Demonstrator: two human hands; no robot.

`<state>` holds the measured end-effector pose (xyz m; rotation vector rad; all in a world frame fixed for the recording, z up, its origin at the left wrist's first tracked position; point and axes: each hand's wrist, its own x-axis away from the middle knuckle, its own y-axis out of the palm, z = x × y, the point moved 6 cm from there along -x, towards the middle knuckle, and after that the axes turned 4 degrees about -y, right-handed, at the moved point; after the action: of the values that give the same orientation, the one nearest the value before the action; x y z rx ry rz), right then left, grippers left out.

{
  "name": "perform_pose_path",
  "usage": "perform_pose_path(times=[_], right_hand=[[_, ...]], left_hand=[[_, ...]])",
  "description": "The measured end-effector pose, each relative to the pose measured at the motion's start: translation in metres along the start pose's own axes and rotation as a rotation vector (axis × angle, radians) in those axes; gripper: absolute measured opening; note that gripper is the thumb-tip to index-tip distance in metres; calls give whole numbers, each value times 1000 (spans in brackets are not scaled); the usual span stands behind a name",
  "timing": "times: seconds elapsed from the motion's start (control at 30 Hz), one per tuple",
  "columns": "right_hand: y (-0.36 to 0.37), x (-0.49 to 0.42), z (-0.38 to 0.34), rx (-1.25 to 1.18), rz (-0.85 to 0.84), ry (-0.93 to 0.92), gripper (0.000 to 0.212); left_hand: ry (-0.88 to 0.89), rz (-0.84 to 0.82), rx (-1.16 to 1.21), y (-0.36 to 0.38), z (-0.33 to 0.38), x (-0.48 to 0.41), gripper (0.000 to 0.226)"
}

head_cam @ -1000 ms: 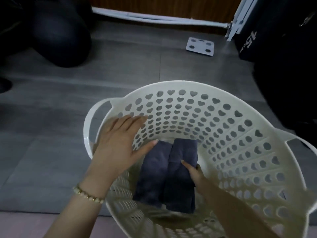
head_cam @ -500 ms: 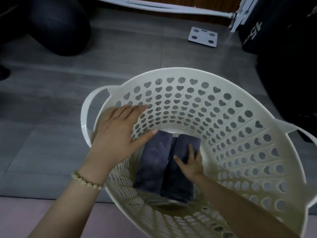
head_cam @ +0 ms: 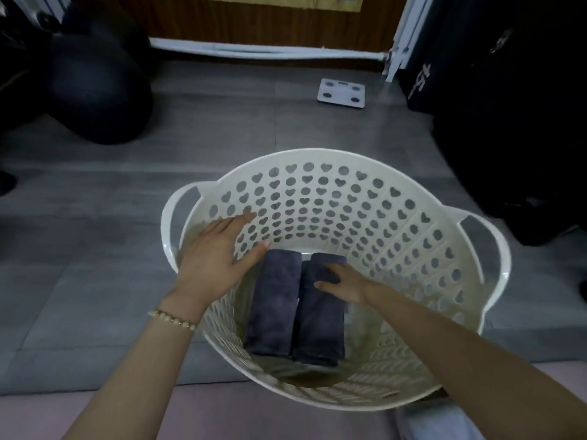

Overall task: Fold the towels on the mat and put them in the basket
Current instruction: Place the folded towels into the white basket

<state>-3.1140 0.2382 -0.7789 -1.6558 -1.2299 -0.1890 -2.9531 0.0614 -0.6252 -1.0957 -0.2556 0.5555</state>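
A white plastic basket [head_cam: 397, 236] with heart-shaped and round holes stands on the grey floor in front of me. Two folded dark grey towels lie side by side on its bottom, the left towel [head_cam: 274, 303] and the right towel [head_cam: 320, 325]. My left hand [head_cam: 212, 258] rests flat on the basket's left rim with straight fingers. My right hand [head_cam: 343, 282] is down inside the basket and presses with spread fingers on the far end of the right towel.
A pink mat [head_cam: 222, 414] runs along the bottom edge, with a pale cloth [head_cam: 438, 423] at the lower right. A white bathroom scale [head_cam: 341, 94] lies on the floor beyond. Dark bags [head_cam: 95, 90] sit at the left, a black case [head_cam: 508, 106] at the right.
The view has shifted so the basket sits lower in frame. My right hand slid along the right towel toward its far end. My left hand stays on the rim.
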Motion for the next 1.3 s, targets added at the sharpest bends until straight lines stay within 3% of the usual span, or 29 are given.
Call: perform_pose_path(times=[0.1,0.23,0.37,0.5,0.63,0.77,0.93,1.07,1.17,1.23,1.3], right_hand=[[-45,62,-14,-139,176,-148,67],[-93,152,-3,-150,437,-274,56],[-117,235,31,-184,695,-322,51],[-105,301,94,-295,879,-248,46],[-48,335,178,-555,863,-54,45],[40,342,254,-734,796,174,57],[141,333,310,-1212,792,398,84],[223,314,335,-1587,625,665,71],[259,292,339,-1841,522,694,75],[265,279,338,-1952,527,694,76],[269,268,346,-1961,605,743,90]], left_hand=[[12,-31,86,-4,29,5,68],[126,-70,197,4,94,24,52],[277,-48,262,7,176,49,53],[410,-24,325,19,248,91,42],[483,-94,362,62,285,136,38],[436,-279,372,134,289,176,35],[253,-613,235,229,263,209,67],[166,-770,130,281,240,220,63],[178,-844,66,316,234,219,80],[166,-875,43,328,237,217,63],[177,-860,32,338,241,211,60]])
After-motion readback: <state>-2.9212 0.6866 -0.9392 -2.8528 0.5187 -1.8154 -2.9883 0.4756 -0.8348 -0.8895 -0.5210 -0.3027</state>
